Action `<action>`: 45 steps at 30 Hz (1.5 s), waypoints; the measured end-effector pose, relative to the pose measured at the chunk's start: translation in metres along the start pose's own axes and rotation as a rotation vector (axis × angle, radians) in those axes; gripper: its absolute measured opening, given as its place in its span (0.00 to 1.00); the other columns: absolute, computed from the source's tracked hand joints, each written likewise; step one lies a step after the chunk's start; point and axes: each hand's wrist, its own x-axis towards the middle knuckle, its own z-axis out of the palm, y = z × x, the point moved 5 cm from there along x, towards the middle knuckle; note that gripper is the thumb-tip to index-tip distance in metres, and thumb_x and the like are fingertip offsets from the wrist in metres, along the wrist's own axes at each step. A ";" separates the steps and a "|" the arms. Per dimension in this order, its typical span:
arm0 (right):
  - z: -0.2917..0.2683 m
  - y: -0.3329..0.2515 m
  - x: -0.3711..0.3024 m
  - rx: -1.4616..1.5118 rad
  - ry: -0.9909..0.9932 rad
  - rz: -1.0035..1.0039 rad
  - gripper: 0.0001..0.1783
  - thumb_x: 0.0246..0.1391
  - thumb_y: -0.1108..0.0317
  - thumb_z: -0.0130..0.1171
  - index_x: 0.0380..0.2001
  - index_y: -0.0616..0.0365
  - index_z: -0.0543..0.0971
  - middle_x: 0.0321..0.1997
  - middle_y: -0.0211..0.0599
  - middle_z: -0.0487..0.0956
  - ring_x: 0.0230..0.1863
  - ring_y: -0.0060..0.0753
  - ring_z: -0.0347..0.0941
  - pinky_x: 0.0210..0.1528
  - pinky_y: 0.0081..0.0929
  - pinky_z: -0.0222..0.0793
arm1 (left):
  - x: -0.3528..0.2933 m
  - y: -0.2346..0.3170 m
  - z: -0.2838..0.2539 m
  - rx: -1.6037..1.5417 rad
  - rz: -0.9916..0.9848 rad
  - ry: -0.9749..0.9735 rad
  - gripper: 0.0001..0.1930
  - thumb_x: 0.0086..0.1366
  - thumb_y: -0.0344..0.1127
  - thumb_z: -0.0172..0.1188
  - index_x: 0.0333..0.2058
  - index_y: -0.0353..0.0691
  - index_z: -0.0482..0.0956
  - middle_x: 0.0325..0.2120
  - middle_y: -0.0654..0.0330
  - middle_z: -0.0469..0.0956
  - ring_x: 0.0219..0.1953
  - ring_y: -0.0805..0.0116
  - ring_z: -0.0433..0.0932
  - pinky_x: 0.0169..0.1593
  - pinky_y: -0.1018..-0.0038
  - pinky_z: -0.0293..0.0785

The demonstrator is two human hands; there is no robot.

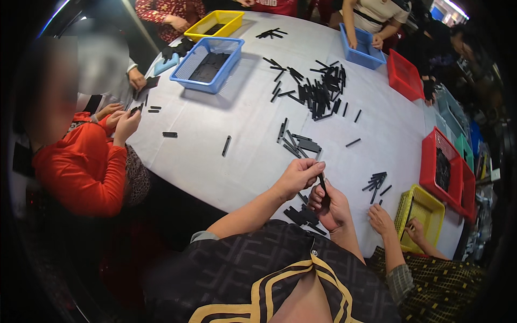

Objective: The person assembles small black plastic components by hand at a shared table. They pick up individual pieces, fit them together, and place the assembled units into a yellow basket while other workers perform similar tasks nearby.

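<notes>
Between my two hands, over the near part of the table (253, 183), is a thin black strip (323, 185). My left hand (297, 178) pinches its upper end between thumb and fingertips. Lower down, my right hand (335, 210) has its fingers closed round the strip, hiding part of it. Just beyond my hands lies a loose group of black strips (291, 141) with a wider flat black piece (308, 145) among them. Close to my right hand, a small heap of black pieces (301, 216) is partly covered by it. Farther off is a large pile of black strips (320, 97).
A blue basket (183, 84) with black pieces stands far left beside a yellow one (237, 24). Another blue basket (370, 58), red baskets (406, 77) and a near yellow basket (434, 219) line the right. Co-workers' hands (126, 125) surround the table; one hand (381, 219) is near my right.
</notes>
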 end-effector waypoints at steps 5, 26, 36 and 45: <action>0.003 -0.003 -0.013 -0.031 -0.006 -0.038 0.20 0.62 0.56 0.38 0.22 0.58 0.68 0.20 0.31 0.65 0.21 0.24 0.59 0.30 0.24 0.59 | 0.002 -0.002 0.000 -0.030 -0.045 -0.012 0.18 0.65 0.44 0.50 0.22 0.38 0.74 0.11 0.70 0.63 0.12 0.84 0.56 0.16 0.85 0.46; -0.017 0.016 -0.002 -0.183 0.190 -0.064 0.15 0.61 0.59 0.44 0.27 0.57 0.70 0.18 0.28 0.66 0.20 0.22 0.61 0.24 0.21 0.57 | -0.019 0.072 0.039 0.953 0.912 0.369 0.13 0.57 0.35 0.56 0.41 0.39 0.70 0.38 0.54 0.69 0.42 0.59 0.67 0.47 0.66 0.60; -0.019 0.029 -0.002 -0.187 0.379 -0.053 0.14 0.61 0.57 0.44 0.36 0.58 0.69 0.20 0.29 0.66 0.21 0.25 0.62 0.23 0.24 0.58 | -0.006 0.055 0.052 1.127 1.021 0.175 0.20 0.54 0.42 0.59 0.45 0.41 0.69 0.44 0.54 0.67 0.48 0.55 0.64 0.53 0.61 0.55; 0.008 0.018 -0.002 -0.113 0.004 0.032 0.20 0.63 0.58 0.38 0.19 0.56 0.62 0.17 0.26 0.56 0.19 0.20 0.51 0.25 0.21 0.53 | 0.023 0.082 -0.026 0.969 0.820 0.549 0.12 0.60 0.42 0.54 0.34 0.38 0.73 0.29 0.58 0.72 0.33 0.63 0.69 0.39 0.69 0.62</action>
